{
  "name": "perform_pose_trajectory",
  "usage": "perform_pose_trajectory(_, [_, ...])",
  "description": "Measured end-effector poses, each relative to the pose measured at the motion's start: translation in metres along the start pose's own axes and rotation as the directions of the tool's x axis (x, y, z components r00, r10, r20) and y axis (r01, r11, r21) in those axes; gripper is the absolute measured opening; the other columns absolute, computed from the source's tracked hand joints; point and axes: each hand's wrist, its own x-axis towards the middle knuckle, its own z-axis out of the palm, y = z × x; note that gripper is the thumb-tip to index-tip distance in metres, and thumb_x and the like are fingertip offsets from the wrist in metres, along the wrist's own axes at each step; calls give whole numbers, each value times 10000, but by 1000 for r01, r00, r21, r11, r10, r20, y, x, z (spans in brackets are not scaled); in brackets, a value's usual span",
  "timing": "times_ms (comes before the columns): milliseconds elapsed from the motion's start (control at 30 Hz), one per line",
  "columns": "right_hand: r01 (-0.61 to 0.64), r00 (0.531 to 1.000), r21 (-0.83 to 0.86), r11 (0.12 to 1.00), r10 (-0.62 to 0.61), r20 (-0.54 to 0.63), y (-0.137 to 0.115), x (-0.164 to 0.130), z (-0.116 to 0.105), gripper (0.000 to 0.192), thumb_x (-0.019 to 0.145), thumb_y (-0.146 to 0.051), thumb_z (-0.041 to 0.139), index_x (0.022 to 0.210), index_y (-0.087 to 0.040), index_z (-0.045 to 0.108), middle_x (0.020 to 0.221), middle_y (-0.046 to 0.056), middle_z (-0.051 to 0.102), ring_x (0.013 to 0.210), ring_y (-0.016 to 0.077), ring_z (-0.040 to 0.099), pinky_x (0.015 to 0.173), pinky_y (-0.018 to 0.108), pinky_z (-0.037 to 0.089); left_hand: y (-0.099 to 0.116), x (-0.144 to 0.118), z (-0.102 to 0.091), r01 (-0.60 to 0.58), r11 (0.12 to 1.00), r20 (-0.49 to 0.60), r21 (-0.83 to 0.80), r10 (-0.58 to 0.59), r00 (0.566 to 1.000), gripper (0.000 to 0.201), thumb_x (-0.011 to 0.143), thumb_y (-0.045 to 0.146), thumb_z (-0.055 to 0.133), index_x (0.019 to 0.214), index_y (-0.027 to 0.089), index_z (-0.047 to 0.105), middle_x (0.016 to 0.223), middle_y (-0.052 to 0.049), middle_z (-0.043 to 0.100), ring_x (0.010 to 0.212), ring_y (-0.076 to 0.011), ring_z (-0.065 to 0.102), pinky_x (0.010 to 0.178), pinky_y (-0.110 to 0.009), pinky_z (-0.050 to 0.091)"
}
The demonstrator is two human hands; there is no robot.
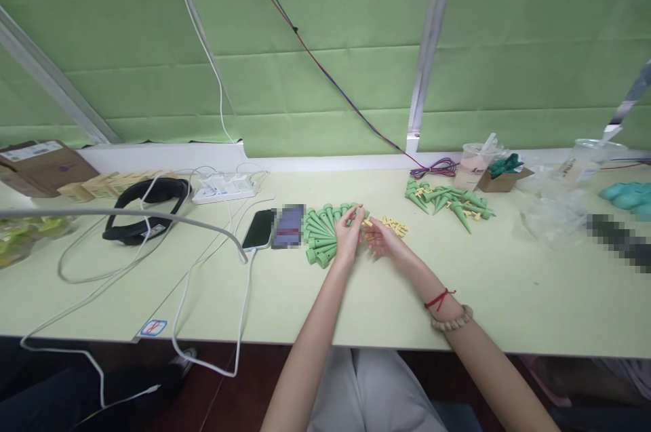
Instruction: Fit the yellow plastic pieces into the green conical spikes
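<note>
On the table [488, 289], green spikes [321, 242] fan, tips toward the curled hands [350, 234] [390, 241], whose grip is unclear.

Green spikes [321, 242]: smooth matt plastic. Yellow pegs [397, 226]: matt plastic. Phone screen [259, 228]: glossy. Carton [48, 171]: matt cardboard. Tabletop [407, 313]: smooth.
</note>
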Motion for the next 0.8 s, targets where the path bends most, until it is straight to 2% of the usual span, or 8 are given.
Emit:
perform_pose_trajectory(133, [-8,994,60,998,1,113,1,-2,-2,312,814,-451,542,735,-170,653,685,16,630,466,73,517,407,163,403,2,-1,0,55,998,48,-4,-54,997,545,672,540,657,1058,155,660,645,0,553,326,-7,324,303,-189,214])
perform_pose_trajectory(300, [58,992,49,997,-63,105,0,-4,-4,265,777,-419,607,720,-170,676,677,-9,622,480,47,485,426,142,369,4,-2,-1,88,996,99,-6,-87,991,570,686,579,623,1074,163,656,486,48,421,327,-23,304,317,-180,198])
perform_pose_trajectory(433, [116,990,47,992,-119,80,2,-3,-4,243,706,-408,678,719,-165,687,688,-10,621,477,39,436,424,148,327,3,-1,-2,81,997,102,-12,-80,992,569,683,567,634,1084,164,652,500,53,406,335,-17,293,322,-173,185])
perform_pose_trajectory(633, [192,981,-24,981,-191,15,5,4,-7,307,608,-447,730,725,-165,694,709,2,630,504,53,414,451,187,295,1,-1,-3,37,999,117,7,-38,992,504,706,532,631,1068,184,662,598,24,503,349,-3,289,331,-171,179])
perform_pose_trajectory(733, [238,970,-104,966,-242,-21,7,5,-8,330,594,-478,728,660,-158,678,662,-1,604,511,60,405,457,194,287,0,1,-2,43,999,101,29,-46,994,502,700,534,633,1055,180,674,632,3,554,343,-8,282,331,-186,200])
perform_pose_trajectory(800, [277,958,-157,948,-284,-25,8,5,-8,342,602,-494,713,612,-156,658,607,-10,568,499,64,387,454,197,279,-2,2,-1,7,998,46,64,-10,999,472,694,526,641,1012,181,696,658,-18,592,352,-23,313,344,-200,252])
